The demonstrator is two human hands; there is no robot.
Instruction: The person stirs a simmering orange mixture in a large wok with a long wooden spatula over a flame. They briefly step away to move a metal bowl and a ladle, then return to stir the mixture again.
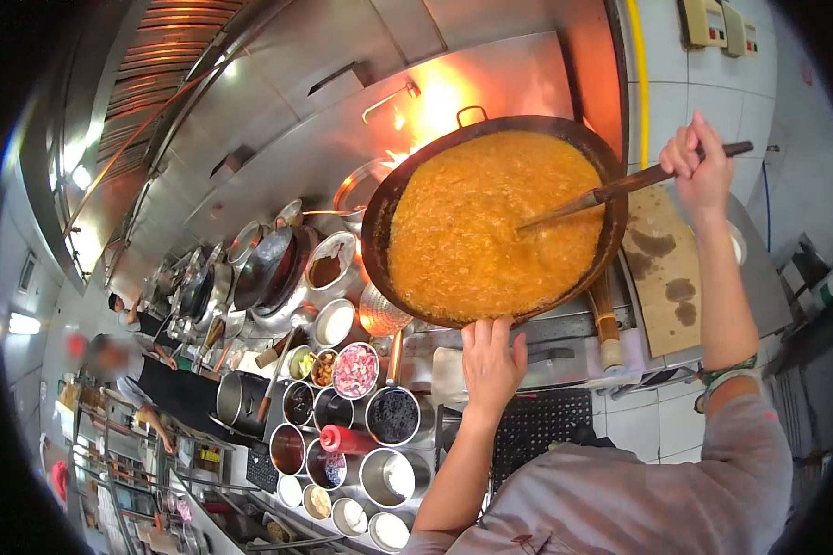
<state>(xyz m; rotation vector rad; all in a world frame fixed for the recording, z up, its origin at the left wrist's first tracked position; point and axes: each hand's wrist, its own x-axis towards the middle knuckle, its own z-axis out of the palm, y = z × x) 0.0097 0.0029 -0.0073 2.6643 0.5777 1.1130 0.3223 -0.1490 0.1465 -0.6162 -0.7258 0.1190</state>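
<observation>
Steel wall (379,37) and flames (435,92) lie beyond the wide, round black wok (377,231). From the right hand (699,162), the nearer, its fingers closed round the shaft near its end, the long wooden-handled stirring tool (620,188) slants down-left into orange sauce (472,231). The left hand's (492,370) fingers lie extended at the wok's near rim.

The head-worn fisheye camera looks forward and down, with the wok (615,213) close at two o'clock
</observation>
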